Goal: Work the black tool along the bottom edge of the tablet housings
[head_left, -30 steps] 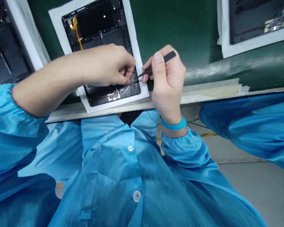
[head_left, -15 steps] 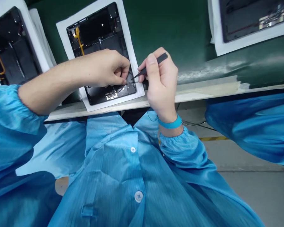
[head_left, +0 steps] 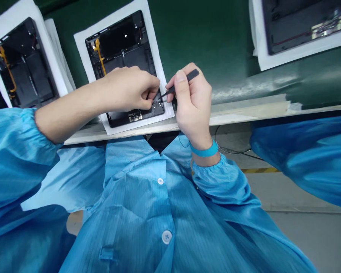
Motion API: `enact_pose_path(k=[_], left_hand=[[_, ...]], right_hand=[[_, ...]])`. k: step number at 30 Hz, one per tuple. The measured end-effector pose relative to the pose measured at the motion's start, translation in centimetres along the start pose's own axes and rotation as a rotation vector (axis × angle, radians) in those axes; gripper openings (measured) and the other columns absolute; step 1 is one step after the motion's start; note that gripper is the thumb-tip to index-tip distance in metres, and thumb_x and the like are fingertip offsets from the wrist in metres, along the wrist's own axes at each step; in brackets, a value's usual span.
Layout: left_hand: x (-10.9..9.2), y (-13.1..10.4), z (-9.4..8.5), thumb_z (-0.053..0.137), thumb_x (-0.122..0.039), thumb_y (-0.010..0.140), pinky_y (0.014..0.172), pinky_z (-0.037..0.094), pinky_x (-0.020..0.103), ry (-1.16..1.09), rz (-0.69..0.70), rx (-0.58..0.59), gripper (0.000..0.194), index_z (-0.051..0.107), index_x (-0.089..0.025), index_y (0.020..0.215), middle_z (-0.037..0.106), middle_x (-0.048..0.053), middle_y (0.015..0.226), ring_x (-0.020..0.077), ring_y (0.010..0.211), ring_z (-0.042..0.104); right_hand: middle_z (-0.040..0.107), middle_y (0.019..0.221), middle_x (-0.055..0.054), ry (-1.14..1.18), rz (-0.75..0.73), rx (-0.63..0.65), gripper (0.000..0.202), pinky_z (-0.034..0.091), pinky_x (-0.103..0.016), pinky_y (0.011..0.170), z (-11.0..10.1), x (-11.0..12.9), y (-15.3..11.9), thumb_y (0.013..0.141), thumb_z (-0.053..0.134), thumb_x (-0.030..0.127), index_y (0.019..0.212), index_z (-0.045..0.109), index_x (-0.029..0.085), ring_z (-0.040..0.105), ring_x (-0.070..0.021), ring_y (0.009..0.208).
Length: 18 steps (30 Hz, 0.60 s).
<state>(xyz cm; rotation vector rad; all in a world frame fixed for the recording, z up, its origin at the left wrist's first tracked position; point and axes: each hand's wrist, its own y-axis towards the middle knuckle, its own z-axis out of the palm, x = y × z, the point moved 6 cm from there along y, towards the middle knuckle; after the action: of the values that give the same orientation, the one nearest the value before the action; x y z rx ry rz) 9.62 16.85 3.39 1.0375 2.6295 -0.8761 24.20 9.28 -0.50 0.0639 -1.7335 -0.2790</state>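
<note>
An opened tablet, its dark inside facing up with an orange flex cable at the upper left, lies on a white sheet. My left hand reaches across it from the left, thumb and forefinger pinched near the lower right corner. A thin dark wire shows by those fingertips; whether they hold it is hidden. In my right hand are black tweezers, gripped like a pen. Their fine tip points left and down at the tablet's right edge, close to my left fingertips.
Another opened tablet on white sheets lies to the left, and a third at the upper right. Green matting covers the bench, with a pale taped front edge. A blue sleeve of another person is at right.
The view has shifted slightly, so the tablets sit a little lower and further right. Both hands keep their grips, with the tweezers' tip still at the tablet's right edge.
</note>
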Motion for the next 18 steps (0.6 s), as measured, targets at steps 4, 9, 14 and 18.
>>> enact_pose_path(k=[4, 9, 14, 18], left_hand=[[-0.27, -0.27, -0.19, 0.07, -0.032, 0.084, 0.074, 0.045, 0.033, -0.019, 0.021, -0.007, 0.007, 0.074, -0.03, 0.089, 0.071, 0.0, 0.075, 0.0238, 0.081, 0.071], [0.07, -0.9, -0.44, 0.066, -0.034, 0.092, 0.07, 0.044, 0.03, -0.122, 0.071, 0.005, 0.011, 0.075, -0.027, 0.091, 0.074, -0.001, 0.074, 0.0179, 0.07, 0.068], [0.11, -0.82, 0.21, 0.067, -0.03, 0.088, 0.066, 0.041, 0.03, -0.09, 0.045, -0.031, 0.008, 0.072, -0.025, 0.087, 0.074, 0.0, 0.075, 0.0173, 0.068, 0.067], [-0.02, -0.36, 0.47, 0.067, -0.029, 0.085, 0.065, 0.038, 0.03, -0.066, 0.037, -0.047, 0.007, 0.071, -0.024, 0.083, 0.071, -0.001, 0.069, 0.0173, 0.066, 0.065]], right_hand=[[0.062, 0.084, -0.002, -0.005, -0.025, -0.008, 0.056, 0.058, -0.041, 0.082, 0.01, 0.25, 0.05, 0.114, 0.038, 0.077, 0.096, 0.058, 0.028, 0.065, -0.0207, 0.076], [0.06, 0.077, 0.0, -0.014, -0.036, -0.03, 0.054, 0.057, -0.044, 0.087, -0.24, 0.64, 0.17, 0.114, 0.043, 0.075, 0.091, 0.059, 0.029, 0.061, -0.0205, 0.07], [0.062, 0.079, 0.0, -0.128, -0.047, 0.045, 0.053, 0.053, -0.051, 0.111, -0.14, 0.64, 0.05, 0.116, 0.041, 0.072, 0.094, 0.066, 0.031, 0.067, -0.0235, 0.086], [0.064, 0.082, 0.001, -0.119, -0.076, 0.064, 0.055, 0.051, -0.056, 0.115, -0.02, 0.55, 0.02, 0.116, 0.04, 0.073, 0.095, 0.067, 0.031, 0.067, -0.0234, 0.089]])
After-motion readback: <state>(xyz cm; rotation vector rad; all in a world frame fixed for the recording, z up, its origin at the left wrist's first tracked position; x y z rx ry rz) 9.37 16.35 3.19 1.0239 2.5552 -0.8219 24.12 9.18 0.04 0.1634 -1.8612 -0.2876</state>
